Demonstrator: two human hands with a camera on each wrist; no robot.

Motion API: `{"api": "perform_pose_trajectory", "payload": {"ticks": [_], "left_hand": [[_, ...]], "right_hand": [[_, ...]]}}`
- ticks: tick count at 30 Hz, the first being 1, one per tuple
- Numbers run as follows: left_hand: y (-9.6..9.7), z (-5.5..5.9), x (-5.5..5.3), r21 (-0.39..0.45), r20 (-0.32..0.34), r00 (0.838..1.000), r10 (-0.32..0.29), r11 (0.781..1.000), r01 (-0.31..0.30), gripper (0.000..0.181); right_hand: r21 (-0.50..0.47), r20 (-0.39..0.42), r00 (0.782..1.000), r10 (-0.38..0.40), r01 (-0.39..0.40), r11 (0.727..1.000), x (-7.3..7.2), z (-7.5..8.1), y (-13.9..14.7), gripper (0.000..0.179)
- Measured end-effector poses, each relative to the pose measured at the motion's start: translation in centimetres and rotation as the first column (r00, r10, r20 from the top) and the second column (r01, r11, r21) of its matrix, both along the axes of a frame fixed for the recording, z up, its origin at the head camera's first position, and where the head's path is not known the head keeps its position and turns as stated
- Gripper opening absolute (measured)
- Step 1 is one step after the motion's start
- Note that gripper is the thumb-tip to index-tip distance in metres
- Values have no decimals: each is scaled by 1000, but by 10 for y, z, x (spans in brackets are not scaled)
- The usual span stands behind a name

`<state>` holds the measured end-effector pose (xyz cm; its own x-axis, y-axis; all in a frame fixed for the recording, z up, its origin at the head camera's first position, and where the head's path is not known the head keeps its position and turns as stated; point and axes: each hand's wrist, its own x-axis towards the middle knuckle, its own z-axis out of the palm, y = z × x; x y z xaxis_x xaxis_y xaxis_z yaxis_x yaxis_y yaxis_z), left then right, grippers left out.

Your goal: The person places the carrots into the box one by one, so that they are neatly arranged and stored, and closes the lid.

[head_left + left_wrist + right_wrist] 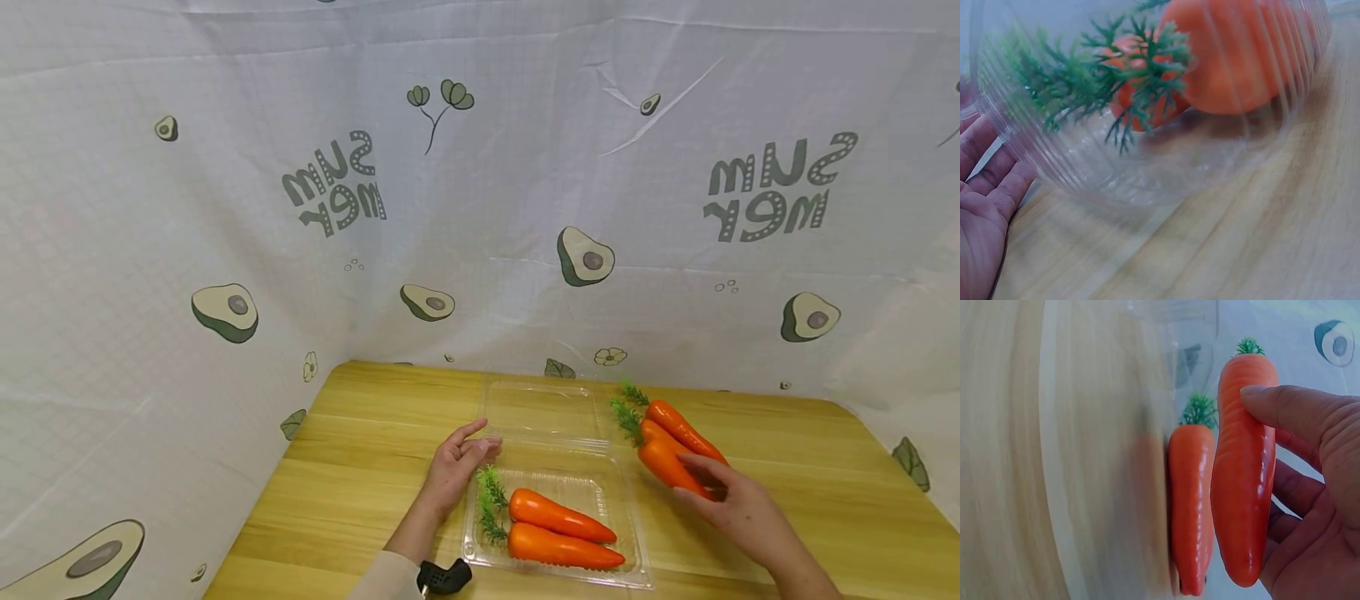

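Note:
My right hand [738, 504] holds an orange carrot [1244, 469] with a green leafy top, thumb on one side and fingers on the other. Beside it on the table lie two more carrots [686, 429], close together. A clear plastic clamshell box [637, 533] stands in the middle with its lid folded back. Two carrots [562, 546] lie side by side in its base, leafy tops to the left. My left hand [450, 471] is at the box's left side near the hinge, fingers loosely extended. In the left wrist view the fingers [997, 169] reach along the ribbed wall; whether they touch it, I cannot tell.
The box's transparent lid [543, 408] lies flat toward the back of the wooden table [330, 475]. A white curtain [495, 208] printed with avocados hangs behind the table and along its sides. A black device [445, 577] is strapped at my left wrist.

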<state>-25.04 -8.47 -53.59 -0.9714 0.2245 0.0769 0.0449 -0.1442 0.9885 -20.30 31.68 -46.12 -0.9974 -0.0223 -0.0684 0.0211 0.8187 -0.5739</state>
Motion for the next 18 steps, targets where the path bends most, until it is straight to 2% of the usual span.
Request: {"api": "perform_pose_trajectory", "payload": {"ticks": [11,18], "left_hand": [[0,-1,-1,3,0,1000,-3,1000,3,53],[0,-1,-1,13,6,1000,-1,1000,1,53]], "right_hand": [[-53,0,1000,3,-3,999,2,6,-14,68],[-98,-20,999,31,-33,995,5,8,-24,63]]}}
